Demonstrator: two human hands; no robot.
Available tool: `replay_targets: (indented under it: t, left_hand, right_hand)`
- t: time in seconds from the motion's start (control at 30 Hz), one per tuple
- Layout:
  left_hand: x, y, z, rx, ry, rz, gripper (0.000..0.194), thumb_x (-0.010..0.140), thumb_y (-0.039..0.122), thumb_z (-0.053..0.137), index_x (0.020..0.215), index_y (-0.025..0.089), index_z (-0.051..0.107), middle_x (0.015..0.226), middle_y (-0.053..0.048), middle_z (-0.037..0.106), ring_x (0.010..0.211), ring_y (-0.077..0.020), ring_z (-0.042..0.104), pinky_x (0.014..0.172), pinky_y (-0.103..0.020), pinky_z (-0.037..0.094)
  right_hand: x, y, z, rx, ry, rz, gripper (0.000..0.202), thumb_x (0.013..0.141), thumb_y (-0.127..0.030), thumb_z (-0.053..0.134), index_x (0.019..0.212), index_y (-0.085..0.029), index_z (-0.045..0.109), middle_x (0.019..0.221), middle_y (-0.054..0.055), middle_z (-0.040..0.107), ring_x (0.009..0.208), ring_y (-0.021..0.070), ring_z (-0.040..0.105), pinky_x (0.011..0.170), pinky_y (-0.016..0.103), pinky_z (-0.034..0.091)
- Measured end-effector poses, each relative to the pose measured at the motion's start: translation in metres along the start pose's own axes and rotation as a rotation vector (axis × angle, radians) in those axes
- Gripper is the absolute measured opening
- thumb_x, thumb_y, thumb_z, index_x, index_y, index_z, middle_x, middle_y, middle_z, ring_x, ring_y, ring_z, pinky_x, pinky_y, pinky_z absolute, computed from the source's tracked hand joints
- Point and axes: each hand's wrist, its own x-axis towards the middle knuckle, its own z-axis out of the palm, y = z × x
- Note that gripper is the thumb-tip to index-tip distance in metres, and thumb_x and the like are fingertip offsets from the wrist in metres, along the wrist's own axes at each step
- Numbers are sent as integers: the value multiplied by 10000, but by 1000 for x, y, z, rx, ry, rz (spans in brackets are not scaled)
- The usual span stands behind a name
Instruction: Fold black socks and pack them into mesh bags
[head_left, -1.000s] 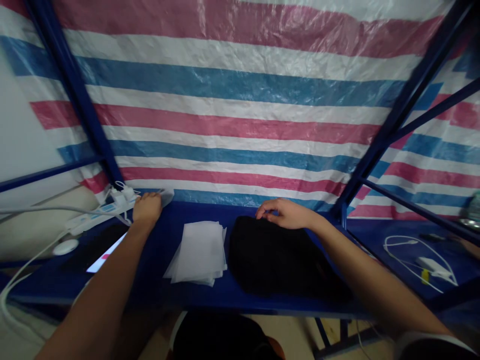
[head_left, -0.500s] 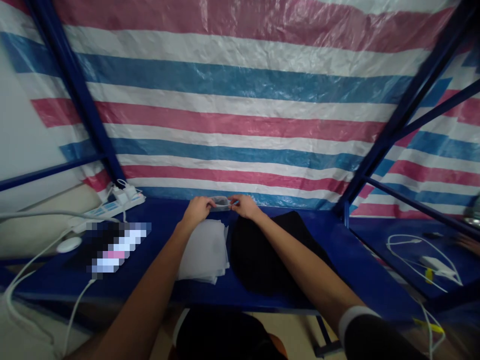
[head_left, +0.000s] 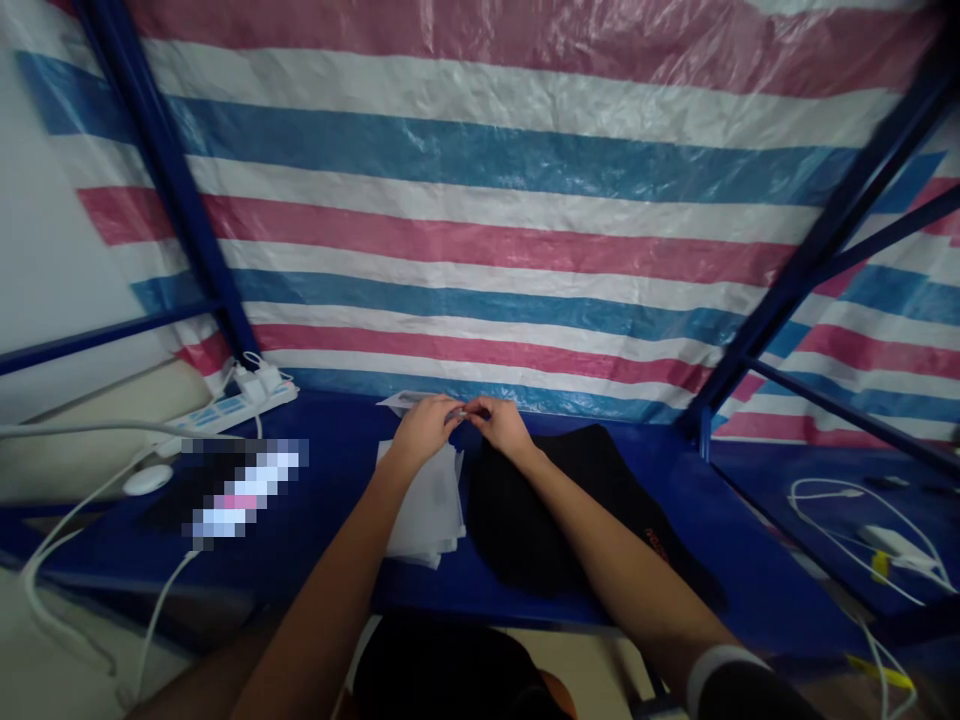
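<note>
My left hand [head_left: 426, 428] is closed, its thumb and fingers pinching the edge of a translucent plastic bag [head_left: 399, 400] that shows behind it at the back of the table. My right hand [head_left: 501, 424] pinches at the same edge, fingertips almost touching those of the left. Most of this bag is hidden by the left hand. Below the left hand lies a loose stack of frosted plastic bags [head_left: 426, 510]. A folded black cloth item [head_left: 555, 500] with small orange lettering lies under my right forearm.
On the left of the blue table [head_left: 322, 440] are a blurred-out device [head_left: 240, 490] with a cable, a round white object [head_left: 148, 480] and a power strip [head_left: 232, 415] with plugs. A striped plastic sheet [head_left: 480, 220] hangs behind. Blue posts flank the table; white cables [head_left: 862, 490] lie right.
The bag's mouth was held open between my hands; now my fingertips have come together at its edge. My left hand has moved right, and the view has shifted slightly.
</note>
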Motion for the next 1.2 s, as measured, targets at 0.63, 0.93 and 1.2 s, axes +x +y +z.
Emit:
replay_targets:
  t: [0.63,0.93,1.2]
  left_hand:
    - [-48,-59,-28,52,271,-273,210,1003,281,590,1037,251,796,1133,-101,778,1108,-326,674,978,-461,518]
    - [-46,-50,-8,-365,340,-247,243,981,316,609,1172,218,721,1128,-100,740,923,-237,764,827,-371,642]
    - [-46,-36,-15,-421,315,-94,247,1047,344,555,1159,227,741,1169,-92,714,1070,-236,726,979,-400,612]
  right_hand:
    - [-8,15,-42,-255,88,-41,155,923,-127,643,1016,-233,709,929,59,706,914,260,617,836,368,511]
    - [-13,4,-24,-114,-127,-222,268,1010,-281,644,1234,-263,790,1273,118,618,1198,278,629,1061,457,535]
    - [-9,12,-9,-192,-26,-102,390,1020,-322,643,1393,-230,710,1444,149,675,1378,317,592,1225,527,401]
